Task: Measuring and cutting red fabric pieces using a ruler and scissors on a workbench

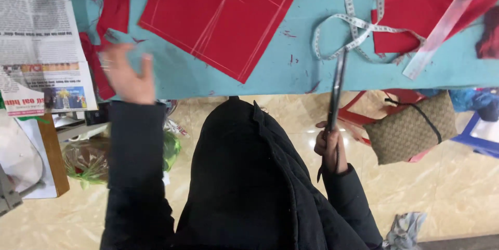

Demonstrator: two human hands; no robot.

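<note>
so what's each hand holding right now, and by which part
The right hand grips long dark scissors by the handle end, blades pointing toward the table. The left hand is open, holding nothing.

The left hand [126, 76] is open and blurred, at about nine o'clock, above the edge of the turquoise table [270, 73]. It holds nothing. Near it, at ten o'clock, lie red fabric scraps [112, 18], and further left a newspaper [39, 47]. The right hand [331, 148] is at four o'clock, below the table edge, and grips the handles of long scissors [337, 91]. The blades point up toward one o'clock and reach the white measuring tape [353, 29]. A big red cloth piece [223, 13] with chalk lines lies at twelve o'clock. A transparent ruler [447, 21] lies at two o'clock on more red cloth. A woven bag [410, 128] sits on a red stool at three o'clock.
</note>
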